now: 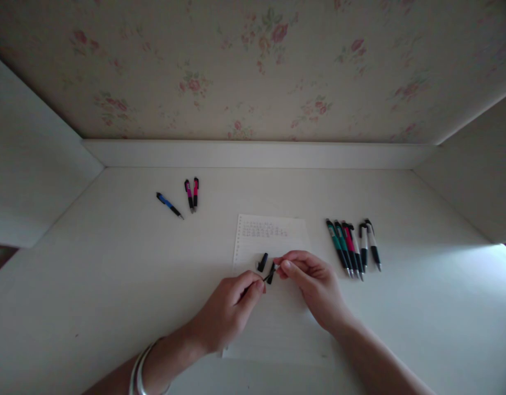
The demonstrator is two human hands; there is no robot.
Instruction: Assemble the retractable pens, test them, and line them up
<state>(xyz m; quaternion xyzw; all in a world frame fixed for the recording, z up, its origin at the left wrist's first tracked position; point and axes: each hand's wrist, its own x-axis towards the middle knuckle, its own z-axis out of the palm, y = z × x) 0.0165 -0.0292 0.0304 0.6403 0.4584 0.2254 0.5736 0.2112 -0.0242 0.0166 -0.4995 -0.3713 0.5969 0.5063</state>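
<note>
Both hands meet over a lined paper sheet on a white desk. My left hand is closed in a pinch on a thin pen part, likely a refill. My right hand pinches a short black pen piece at its fingertips. The two pieces touch end to end. A separate small black pen part lies on the paper just above my left fingertips. Handwriting fills the top of the sheet.
Several assembled pens in green, pink and white lie in a row right of the paper. A blue pen and two pink pens lie at the back left. A raised ledge and floral wallpaper close the back; side panels flank the desk.
</note>
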